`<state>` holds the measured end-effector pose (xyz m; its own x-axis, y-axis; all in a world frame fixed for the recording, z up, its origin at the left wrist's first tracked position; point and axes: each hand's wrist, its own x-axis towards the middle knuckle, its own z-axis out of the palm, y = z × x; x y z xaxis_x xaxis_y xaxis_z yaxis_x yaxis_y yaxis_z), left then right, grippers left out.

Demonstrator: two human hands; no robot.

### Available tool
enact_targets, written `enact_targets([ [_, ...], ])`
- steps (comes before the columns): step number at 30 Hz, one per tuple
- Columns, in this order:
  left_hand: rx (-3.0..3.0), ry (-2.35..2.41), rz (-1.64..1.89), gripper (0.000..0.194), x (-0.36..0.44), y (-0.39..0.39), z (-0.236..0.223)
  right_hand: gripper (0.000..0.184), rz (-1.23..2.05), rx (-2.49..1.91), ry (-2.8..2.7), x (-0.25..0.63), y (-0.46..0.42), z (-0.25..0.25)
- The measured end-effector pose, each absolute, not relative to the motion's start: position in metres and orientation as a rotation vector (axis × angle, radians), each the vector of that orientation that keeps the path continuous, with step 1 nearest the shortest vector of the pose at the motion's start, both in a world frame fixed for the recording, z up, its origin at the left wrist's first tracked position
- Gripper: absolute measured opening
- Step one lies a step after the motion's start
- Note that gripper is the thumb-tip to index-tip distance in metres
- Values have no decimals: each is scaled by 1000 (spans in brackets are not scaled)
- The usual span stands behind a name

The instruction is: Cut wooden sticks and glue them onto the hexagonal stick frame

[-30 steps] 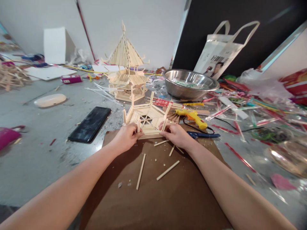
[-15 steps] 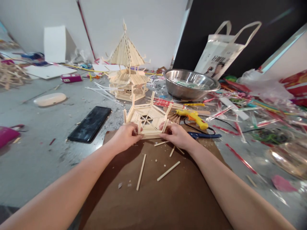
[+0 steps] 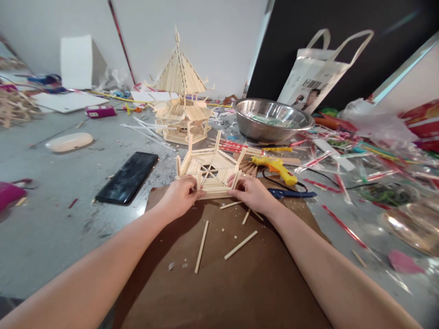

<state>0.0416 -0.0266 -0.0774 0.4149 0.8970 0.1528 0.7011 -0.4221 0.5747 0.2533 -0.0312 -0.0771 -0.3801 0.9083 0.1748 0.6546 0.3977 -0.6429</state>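
A six-sided frame of pale wooden sticks (image 3: pixel 214 188), with short upright posts at its corners and a spoked opening in the middle, is held between my two hands. My left hand (image 3: pixel 181 196) pinches its near left corner, thumb along the front edge. At the near right corner, my right hand (image 3: pixel 252 194) has its fingers closed round the edge by a post. Below the frame, loose sticks (image 3: pixel 241 245) lie on a brown sheet (image 3: pixel 219 292). Just behind stands a stick-built pagoda (image 3: pixel 183 114) with a pointed roof.
Right of the frame lie a yellow glue gun (image 3: pixel 276 170) with its cord and a blue-handled tool (image 3: pixel 291 194). A metal bowl (image 3: pixel 274 132) stands behind them. A black phone (image 3: pixel 127 178) and white case (image 3: pixel 69 142) are at left. Wrappers and scraps litter the right side.
Almost nothing differs. Both hands keep the same grip on the stick frame, and the view has shifted very slightly.
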Motion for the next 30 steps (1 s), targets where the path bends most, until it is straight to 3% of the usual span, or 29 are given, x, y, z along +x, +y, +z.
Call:
enact_targets([
  [30,2353,1368,653,17,44,-26,-86,6,594,-1287,-2202,253,-32,-76],
])
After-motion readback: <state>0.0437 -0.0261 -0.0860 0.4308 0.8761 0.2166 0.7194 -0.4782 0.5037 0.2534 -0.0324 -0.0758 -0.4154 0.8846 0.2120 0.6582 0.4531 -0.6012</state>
